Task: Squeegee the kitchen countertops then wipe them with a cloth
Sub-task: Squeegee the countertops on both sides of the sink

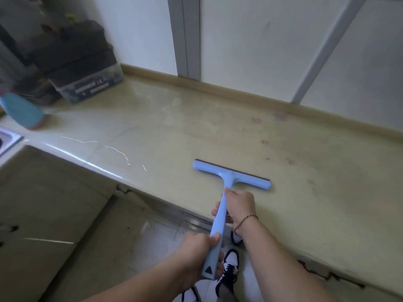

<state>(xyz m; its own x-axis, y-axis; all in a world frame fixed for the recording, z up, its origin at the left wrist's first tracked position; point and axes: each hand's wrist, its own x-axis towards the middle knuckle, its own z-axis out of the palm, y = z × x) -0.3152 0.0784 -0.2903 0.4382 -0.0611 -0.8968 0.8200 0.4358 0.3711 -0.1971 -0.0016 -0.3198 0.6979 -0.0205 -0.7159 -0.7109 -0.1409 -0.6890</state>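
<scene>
A light blue squeegee [231, 176] with a dark rubber blade lies blade-down on the beige kitchen countertop [218, 131], near its front edge. Its long handle runs back toward me past the edge. My right hand [238, 207] grips the upper handle just behind the head. My left hand [197, 251] grips the lower, greyer end of the handle, thumb on top. Faint reddish stains and wet streaks mark the countertop beyond the blade. No cloth is in view.
A blue spray bottle [24, 111], blurred, stands at the left by a sink rim [9, 139]. Dark stacked boxes and a clear container [87, 83] fill the back left corner. White wall panels rise behind. Cabinet fronts and my shoes [229, 267] are below.
</scene>
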